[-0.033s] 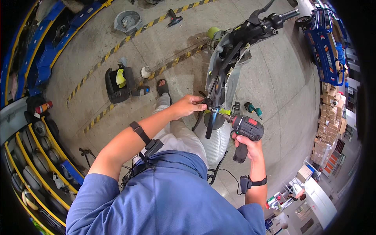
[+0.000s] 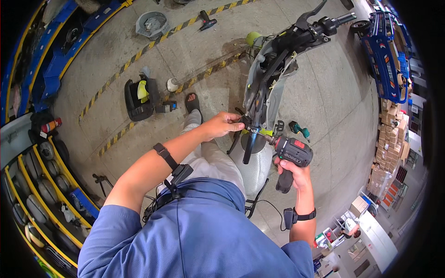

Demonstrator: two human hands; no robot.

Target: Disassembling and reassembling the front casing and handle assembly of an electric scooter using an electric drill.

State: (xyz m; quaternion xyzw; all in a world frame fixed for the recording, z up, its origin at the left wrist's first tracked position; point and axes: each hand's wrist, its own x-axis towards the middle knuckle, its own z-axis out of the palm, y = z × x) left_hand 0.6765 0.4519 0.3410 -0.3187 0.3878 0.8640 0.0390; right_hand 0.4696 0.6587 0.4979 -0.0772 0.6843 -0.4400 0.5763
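A two-wheeler with a black handlebar (image 2: 319, 25), an open grey front shell (image 2: 278, 92) and a patterned seat (image 2: 254, 178) stands right of centre. My right hand (image 2: 296, 173) grips a black-and-red power driver (image 2: 293, 150), its bit pointing left at the upper end of a dark tube (image 2: 250, 148). My left hand (image 2: 226, 124) has its fingers closed on a small black fitting (image 2: 244, 121) beside that tube's top. The exact contact of the bit is too small to make out.
On the floor lie a black housing (image 2: 134, 104), grey basin (image 2: 150, 24), black tool (image 2: 207, 22) and teal drill (image 2: 299, 129). Yellow racks (image 2: 37, 153) stand left; a blue cart (image 2: 384, 51) and stacked cartons (image 2: 384, 143) right. Another person (image 2: 352, 231) is at lower right.
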